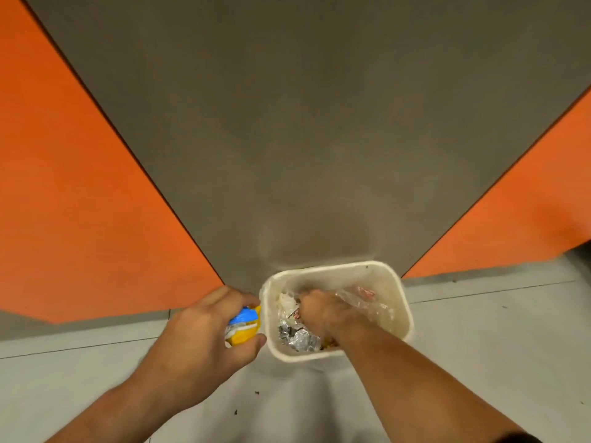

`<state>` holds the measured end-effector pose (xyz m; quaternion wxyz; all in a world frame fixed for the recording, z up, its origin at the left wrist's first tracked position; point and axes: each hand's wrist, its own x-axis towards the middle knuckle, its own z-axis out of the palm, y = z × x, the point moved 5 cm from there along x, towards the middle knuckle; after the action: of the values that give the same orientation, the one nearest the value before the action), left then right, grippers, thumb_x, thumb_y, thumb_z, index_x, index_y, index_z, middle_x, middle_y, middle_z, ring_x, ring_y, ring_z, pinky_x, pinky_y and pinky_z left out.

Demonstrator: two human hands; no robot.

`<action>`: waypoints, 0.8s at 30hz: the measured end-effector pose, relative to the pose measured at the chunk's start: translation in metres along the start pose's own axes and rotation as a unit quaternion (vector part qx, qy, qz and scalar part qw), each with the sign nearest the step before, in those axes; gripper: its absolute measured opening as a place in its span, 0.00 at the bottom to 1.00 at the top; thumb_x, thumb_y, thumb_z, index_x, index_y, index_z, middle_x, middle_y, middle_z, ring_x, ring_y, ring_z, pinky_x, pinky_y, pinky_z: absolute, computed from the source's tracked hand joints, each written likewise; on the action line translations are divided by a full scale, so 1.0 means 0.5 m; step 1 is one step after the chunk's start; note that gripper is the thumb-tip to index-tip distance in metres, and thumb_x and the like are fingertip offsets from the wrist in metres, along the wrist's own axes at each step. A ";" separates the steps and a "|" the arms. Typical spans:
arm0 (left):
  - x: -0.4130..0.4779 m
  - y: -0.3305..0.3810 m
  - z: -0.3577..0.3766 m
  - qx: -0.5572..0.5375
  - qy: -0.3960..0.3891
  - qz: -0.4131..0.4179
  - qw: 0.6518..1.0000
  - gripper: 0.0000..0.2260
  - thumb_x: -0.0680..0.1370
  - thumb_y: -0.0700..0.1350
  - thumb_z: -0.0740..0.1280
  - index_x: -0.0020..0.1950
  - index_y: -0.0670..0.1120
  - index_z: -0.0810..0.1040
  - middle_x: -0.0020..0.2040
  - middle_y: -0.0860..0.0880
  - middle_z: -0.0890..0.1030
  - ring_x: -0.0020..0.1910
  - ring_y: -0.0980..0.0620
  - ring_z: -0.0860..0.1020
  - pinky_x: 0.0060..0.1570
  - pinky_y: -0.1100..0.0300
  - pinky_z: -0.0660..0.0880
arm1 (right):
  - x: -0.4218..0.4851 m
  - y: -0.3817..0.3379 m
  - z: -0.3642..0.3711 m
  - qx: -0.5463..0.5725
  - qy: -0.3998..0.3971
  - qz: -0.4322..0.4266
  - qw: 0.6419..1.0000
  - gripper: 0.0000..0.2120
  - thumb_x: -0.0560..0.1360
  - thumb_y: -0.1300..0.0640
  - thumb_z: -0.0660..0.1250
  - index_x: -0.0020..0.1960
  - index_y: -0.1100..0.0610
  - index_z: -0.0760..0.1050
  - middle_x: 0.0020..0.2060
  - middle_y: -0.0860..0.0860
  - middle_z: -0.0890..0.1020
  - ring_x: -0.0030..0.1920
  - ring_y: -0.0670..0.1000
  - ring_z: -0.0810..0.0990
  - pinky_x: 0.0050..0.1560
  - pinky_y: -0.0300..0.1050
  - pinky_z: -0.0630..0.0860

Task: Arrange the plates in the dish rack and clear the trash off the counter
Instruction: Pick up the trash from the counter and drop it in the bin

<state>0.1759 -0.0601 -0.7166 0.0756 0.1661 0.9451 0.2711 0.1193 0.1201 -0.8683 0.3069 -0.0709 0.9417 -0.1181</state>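
A cream plastic trash bin (403, 302) stands on the floor against a grey wall panel. Inside it lie crumpled foil (299, 338), clear plastic wrap (367, 303) and white paper scraps (286, 300). My right hand (319, 310) reaches down into the bin among the trash; its fingers are hidden, so whether it holds anything cannot be told. My left hand (204, 340) hovers just left of the bin's rim and grips a crumpled yellow and blue wrapper (243, 326). No plates, dish rack or counter are in view.
A grey wall panel (303, 123) rises behind the bin, with orange panels at the left (64, 203) and at the right (511, 225). The light tiled floor (495, 346) carries a few dark crumbs (236, 411) near my arms.
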 end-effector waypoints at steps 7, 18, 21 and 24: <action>0.113 0.065 0.096 0.019 -0.079 0.030 0.996 0.19 0.70 0.56 0.71 0.60 0.57 0.75 0.55 0.60 0.76 0.52 0.56 0.76 0.51 0.60 0.73 | -0.084 0.044 -0.072 0.084 0.043 -0.045 0.995 0.19 0.75 0.48 0.62 0.66 0.47 0.72 0.59 0.51 0.79 0.58 0.54 0.78 0.56 0.47 0.75; 0.203 0.088 0.357 0.162 -0.229 0.123 0.952 0.22 0.77 0.58 0.60 0.69 0.53 0.63 0.64 0.49 0.65 0.63 0.46 0.66 0.60 0.50 0.66 | -0.277 0.174 -0.179 0.084 0.207 0.001 0.975 0.12 0.76 0.52 0.64 0.59 0.48 0.78 0.52 0.42 0.79 0.51 0.44 0.77 0.50 0.33 0.69; 0.210 0.055 0.389 0.187 -0.285 0.097 0.935 0.27 0.77 0.64 0.54 0.73 0.55 0.56 0.68 0.49 0.62 0.65 0.46 0.63 0.63 0.48 0.63 | -0.293 0.177 -0.188 0.096 0.228 0.003 0.969 0.12 0.78 0.48 0.63 0.59 0.46 0.77 0.47 0.39 0.74 0.48 0.40 0.72 0.47 0.32 0.65; 0.225 0.045 0.394 0.158 -0.327 0.059 0.930 0.27 0.75 0.67 0.50 0.72 0.59 0.53 0.69 0.51 0.62 0.68 0.46 0.60 0.67 0.47 0.59 | -0.296 0.175 -0.193 0.102 0.231 0.008 0.968 0.14 0.78 0.44 0.62 0.61 0.46 0.76 0.50 0.40 0.76 0.50 0.41 0.74 0.50 0.34 0.67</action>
<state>0.1229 0.0938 -0.8759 0.3373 0.3112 0.8869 0.0533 0.1749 0.2522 -0.7330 0.0880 -0.0026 0.9706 -0.2240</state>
